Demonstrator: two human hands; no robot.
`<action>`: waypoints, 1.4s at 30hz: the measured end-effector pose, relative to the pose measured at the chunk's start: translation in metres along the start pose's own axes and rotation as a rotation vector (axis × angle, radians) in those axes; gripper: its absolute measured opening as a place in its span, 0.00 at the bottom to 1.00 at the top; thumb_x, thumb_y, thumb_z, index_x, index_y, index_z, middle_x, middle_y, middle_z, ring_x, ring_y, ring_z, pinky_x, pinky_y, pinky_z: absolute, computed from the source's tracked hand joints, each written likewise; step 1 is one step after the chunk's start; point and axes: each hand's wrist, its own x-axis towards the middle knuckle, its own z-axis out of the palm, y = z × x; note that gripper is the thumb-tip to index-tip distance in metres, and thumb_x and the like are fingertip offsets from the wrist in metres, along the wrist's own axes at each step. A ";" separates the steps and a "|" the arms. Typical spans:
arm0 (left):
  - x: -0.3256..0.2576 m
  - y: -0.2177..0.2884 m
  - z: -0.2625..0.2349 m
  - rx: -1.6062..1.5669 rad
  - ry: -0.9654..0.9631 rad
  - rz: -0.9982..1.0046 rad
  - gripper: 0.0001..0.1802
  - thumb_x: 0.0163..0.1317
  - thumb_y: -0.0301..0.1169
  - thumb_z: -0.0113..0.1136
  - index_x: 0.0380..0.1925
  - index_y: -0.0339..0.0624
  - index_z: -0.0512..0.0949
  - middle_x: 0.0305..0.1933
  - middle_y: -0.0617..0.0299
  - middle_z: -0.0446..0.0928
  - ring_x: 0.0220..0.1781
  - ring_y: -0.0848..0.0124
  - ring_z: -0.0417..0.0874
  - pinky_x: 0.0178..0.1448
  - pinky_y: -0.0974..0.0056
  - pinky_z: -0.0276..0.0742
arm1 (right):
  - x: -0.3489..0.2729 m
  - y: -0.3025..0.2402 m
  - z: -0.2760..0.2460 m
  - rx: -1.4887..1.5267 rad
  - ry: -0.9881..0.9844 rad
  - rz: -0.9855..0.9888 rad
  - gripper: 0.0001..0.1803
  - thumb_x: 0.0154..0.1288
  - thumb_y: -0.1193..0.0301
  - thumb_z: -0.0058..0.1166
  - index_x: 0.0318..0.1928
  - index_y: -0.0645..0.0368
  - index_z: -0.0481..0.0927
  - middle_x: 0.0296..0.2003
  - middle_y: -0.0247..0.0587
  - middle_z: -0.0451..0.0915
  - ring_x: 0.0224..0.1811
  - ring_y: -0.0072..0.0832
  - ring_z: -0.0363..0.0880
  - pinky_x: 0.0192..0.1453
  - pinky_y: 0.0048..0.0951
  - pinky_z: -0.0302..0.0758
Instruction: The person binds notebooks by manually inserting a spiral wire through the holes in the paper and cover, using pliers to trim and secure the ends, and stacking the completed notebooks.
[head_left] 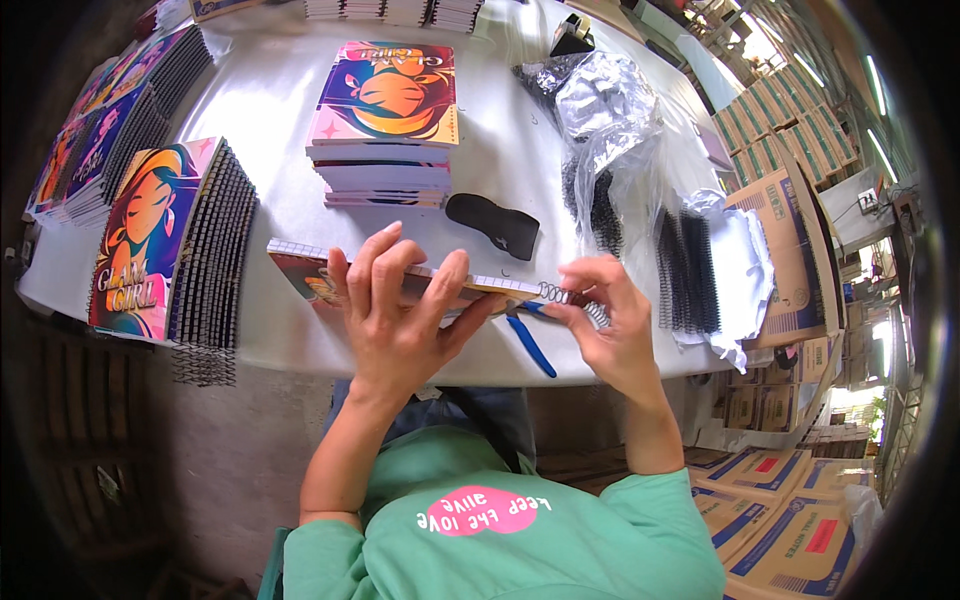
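Note:
My left hand [400,310] grips a notebook [300,275] held on edge above the near side of the table, its spine edge facing up. With my right hand [610,320] I pinch a dark spiral binding coil [555,292] at the notebook's right end. How far the coil runs into the holes is hidden by my fingers. Just below, blue-handled pliers [532,345] lie on the table, partly covered by the notebook and my hand. Behind the notebook is a flat black curved object [495,226] whose kind I cannot make out.
A stack of notebooks [385,110] without visible coils stands ahead. Coil-bound notebooks [150,240] are piled at left, with more stacks [110,125] behind. At right lie black coils [686,270], clear plastic wrapping [610,100] and a cardboard box [785,260]. More cartons [790,520] sit lower right.

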 end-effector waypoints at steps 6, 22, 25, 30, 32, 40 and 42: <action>0.004 0.003 0.003 -0.110 -0.043 -0.020 0.18 0.42 0.45 0.73 0.29 0.53 0.77 0.33 0.66 0.69 0.58 0.60 0.71 0.71 0.44 0.41 | 0.024 0.009 -0.020 0.193 -0.515 0.390 0.11 0.70 0.75 0.42 0.46 0.63 0.77 0.22 0.35 0.76 0.20 0.20 0.74 0.28 0.19 0.71; 0.005 0.000 -0.013 -0.204 -0.119 -0.038 0.26 0.38 0.56 0.72 0.20 0.48 0.73 0.27 0.62 0.64 0.62 0.56 0.67 0.72 0.44 0.34 | 0.031 0.082 0.025 1.041 -0.073 0.334 0.13 0.56 0.80 0.50 0.43 0.64 0.80 0.42 0.50 0.81 0.46 0.37 0.81 0.55 0.34 0.75; 0.006 -0.001 -0.010 -0.224 -0.116 -0.052 0.26 0.37 0.55 0.73 0.17 0.48 0.72 0.27 0.62 0.64 0.63 0.56 0.67 0.72 0.44 0.34 | 0.022 0.059 0.017 1.110 -0.311 0.061 0.08 0.55 0.82 0.52 0.34 0.67 0.82 0.34 0.50 0.83 0.42 0.34 0.82 0.53 0.32 0.77; 0.005 0.000 -0.011 -0.187 -0.132 -0.060 0.26 0.36 0.55 0.73 0.15 0.47 0.72 0.25 0.63 0.64 0.62 0.56 0.69 0.72 0.45 0.36 | 0.021 0.052 0.024 1.458 -0.090 -0.029 0.04 0.50 0.79 0.59 0.29 0.65 0.83 0.33 0.49 0.83 0.37 0.33 0.83 0.43 0.35 0.80; 0.006 0.001 -0.012 -0.207 -0.137 -0.065 0.26 0.36 0.55 0.73 0.15 0.47 0.72 0.25 0.63 0.64 0.62 0.56 0.69 0.72 0.45 0.36 | 0.027 0.053 0.022 0.747 -0.324 -0.028 0.06 0.51 0.84 0.56 0.30 0.66 0.83 0.32 0.51 0.83 0.36 0.31 0.83 0.43 0.34 0.80; 0.008 -0.003 -0.009 -0.243 -0.121 -0.054 0.27 0.35 0.54 0.73 0.29 0.48 0.76 0.26 0.62 0.68 0.61 0.57 0.70 0.72 0.45 0.37 | 0.042 0.040 0.021 0.559 -0.197 0.120 0.14 0.46 0.89 0.52 0.32 0.63 0.85 0.30 0.47 0.84 0.34 0.30 0.83 0.42 0.28 0.78; 0.006 -0.003 -0.007 -0.268 -0.114 -0.104 0.34 0.34 0.54 0.74 0.39 0.48 0.76 0.27 0.63 0.69 0.60 0.58 0.70 0.72 0.44 0.36 | 0.044 0.038 0.027 1.124 -0.159 -0.142 0.11 0.48 0.87 0.54 0.32 0.64 0.85 0.29 0.48 0.84 0.34 0.29 0.83 0.42 0.29 0.78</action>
